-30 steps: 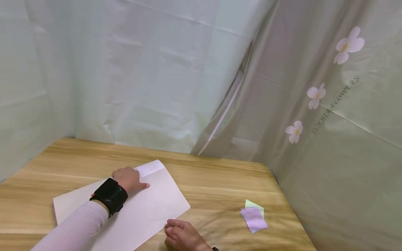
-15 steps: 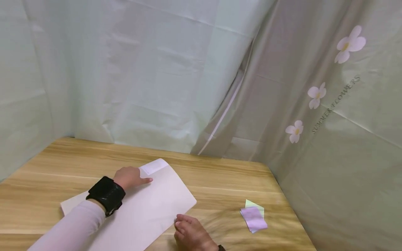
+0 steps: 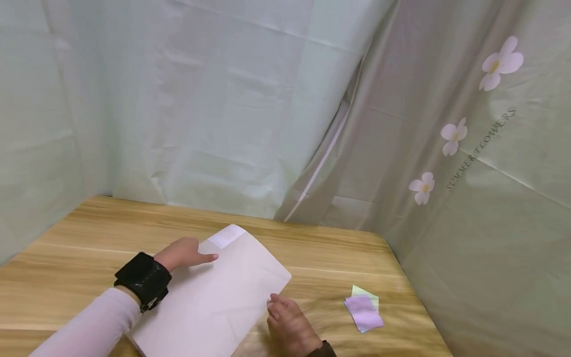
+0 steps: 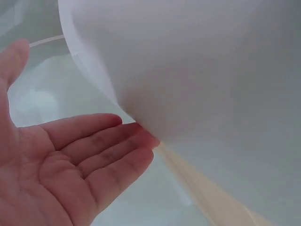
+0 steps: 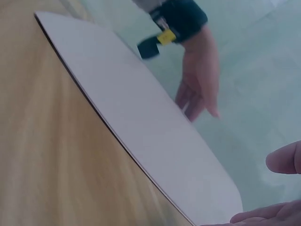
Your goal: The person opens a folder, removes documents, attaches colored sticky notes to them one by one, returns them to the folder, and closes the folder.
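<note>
A large white paper pad [image 3: 223, 297] lies slantwise on the wooden table, with a paler strip [image 3: 226, 236] along its far end. The right wrist view shows the pad [image 5: 127, 103] as thin and layered, with a dark underside. My left hand [image 3: 185, 253] is at the pad's left edge. Seen from the left wrist, this hand [image 4: 84, 160] has straight fingers whose tips touch the pad's edge, its thumb standing apart. Along the opposite edge is my right hand [image 3: 290, 322], fingers loosely bent; its thumb [image 5: 284, 159] stays clear of the pad.
Purple and green paper squares [image 3: 365, 313] overlap on the wooden table [image 3: 321, 282] to the right. Pale curtains [image 3: 214, 114] hang behind and at both sides of the table. A black device [image 3: 143, 280] is strapped to my left wrist.
The pad has turned and slid rightward, its near left corner swinging toward me. My right hand has moved right and slightly away along with the edge. The left hand has stayed at the left edge.
</note>
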`<state>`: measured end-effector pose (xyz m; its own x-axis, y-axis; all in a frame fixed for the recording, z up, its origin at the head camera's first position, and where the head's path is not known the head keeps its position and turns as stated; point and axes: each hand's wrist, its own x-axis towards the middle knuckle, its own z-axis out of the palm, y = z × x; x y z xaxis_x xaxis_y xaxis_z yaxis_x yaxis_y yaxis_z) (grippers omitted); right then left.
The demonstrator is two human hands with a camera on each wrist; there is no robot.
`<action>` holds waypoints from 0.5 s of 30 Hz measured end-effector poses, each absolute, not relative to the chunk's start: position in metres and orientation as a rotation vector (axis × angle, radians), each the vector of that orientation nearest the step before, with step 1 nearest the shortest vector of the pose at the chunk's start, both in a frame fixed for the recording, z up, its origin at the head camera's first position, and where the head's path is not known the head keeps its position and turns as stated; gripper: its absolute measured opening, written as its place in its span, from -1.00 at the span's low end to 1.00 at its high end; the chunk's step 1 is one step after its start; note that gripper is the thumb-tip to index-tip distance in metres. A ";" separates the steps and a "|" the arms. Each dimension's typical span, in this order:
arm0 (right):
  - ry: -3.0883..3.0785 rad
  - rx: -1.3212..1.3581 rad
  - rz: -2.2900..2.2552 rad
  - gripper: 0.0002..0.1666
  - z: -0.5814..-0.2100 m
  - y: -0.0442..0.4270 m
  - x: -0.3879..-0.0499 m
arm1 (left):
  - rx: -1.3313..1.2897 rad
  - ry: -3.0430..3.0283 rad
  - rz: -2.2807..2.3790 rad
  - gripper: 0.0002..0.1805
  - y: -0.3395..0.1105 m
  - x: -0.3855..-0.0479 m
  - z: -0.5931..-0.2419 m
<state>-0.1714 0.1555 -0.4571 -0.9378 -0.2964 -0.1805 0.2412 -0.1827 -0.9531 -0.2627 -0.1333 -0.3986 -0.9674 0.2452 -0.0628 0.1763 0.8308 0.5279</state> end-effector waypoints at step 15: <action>1.875 -0.147 -2.169 -0.37 -0.459 0.185 -0.199 | 0.320 2.769 0.870 -0.47 -0.133 -0.255 -0.398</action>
<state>-0.1986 0.1852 -0.4591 -0.9584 -0.2679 -0.0989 0.1366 -0.1257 -0.9826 -0.2549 -0.1334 -0.3984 -0.9518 0.2709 -0.1438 0.1400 0.8010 0.5820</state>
